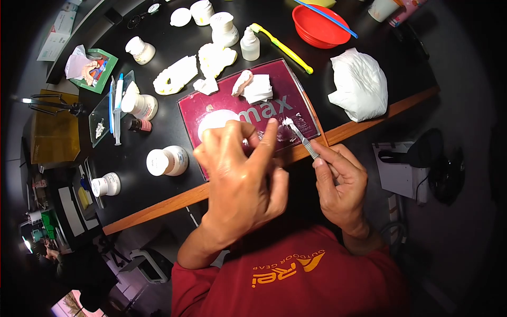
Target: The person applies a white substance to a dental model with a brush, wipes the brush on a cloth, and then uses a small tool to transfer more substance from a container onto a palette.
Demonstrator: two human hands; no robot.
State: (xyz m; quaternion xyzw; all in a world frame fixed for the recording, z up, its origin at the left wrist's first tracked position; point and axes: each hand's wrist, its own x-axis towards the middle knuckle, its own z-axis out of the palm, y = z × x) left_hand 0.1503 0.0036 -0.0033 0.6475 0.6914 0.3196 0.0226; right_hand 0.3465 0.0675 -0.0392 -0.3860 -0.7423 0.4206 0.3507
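My right hand (340,185) grips a small metal spatula (308,146) by its ridged handle. White paste sits on the spatula's tip, over white smears on a purple board (211,100) lettered "max". My left hand (240,174) is above the board's near edge, index finger stretched toward the smears and the other fingers bent but apart. Under that hand lies a white round piece (215,122), partly covered. A folded white tissue (259,89) rests on the board, with a small pinkish-white lump (242,83) beside it.
White jars (167,160) and a dropper bottle (250,44) stand around the board. A yellow toothbrush (282,47), a red bowl (321,26), and crumpled white tissue (359,84) lie farther back. A green tray (93,70) holds a dental model. The wooden table edge (158,208) runs nearest me.
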